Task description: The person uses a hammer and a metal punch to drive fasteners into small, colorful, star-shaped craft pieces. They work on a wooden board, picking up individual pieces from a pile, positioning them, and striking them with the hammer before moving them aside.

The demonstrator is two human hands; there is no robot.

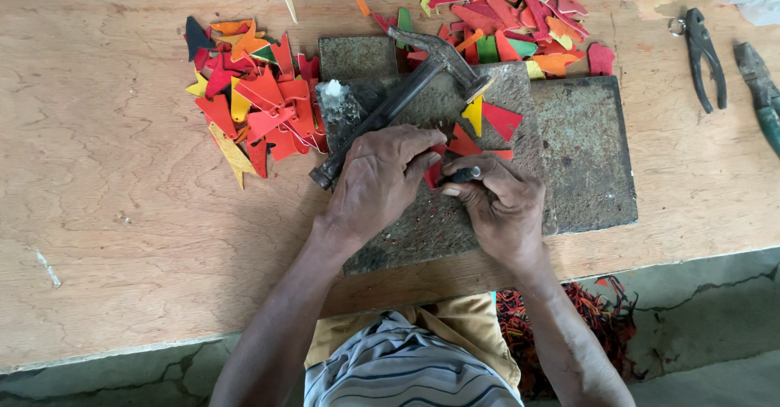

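Hands work over grey slab (585, 155) on tabletop (106, 212): left hand (378, 181) pinches red cutout (435, 171); right hand (500, 204) grips dark punch (463, 175) against it. Hammer (406, 98) lies just beside.

The workbench (122, 212) was bare plywood, matt and grained. The cutting slabs (585, 155) on the workbench looked rough, pitted and dull grey. The hammer (406, 90) was worn dark metal. The cut pieces (260, 106) looked matt, like leather or card.
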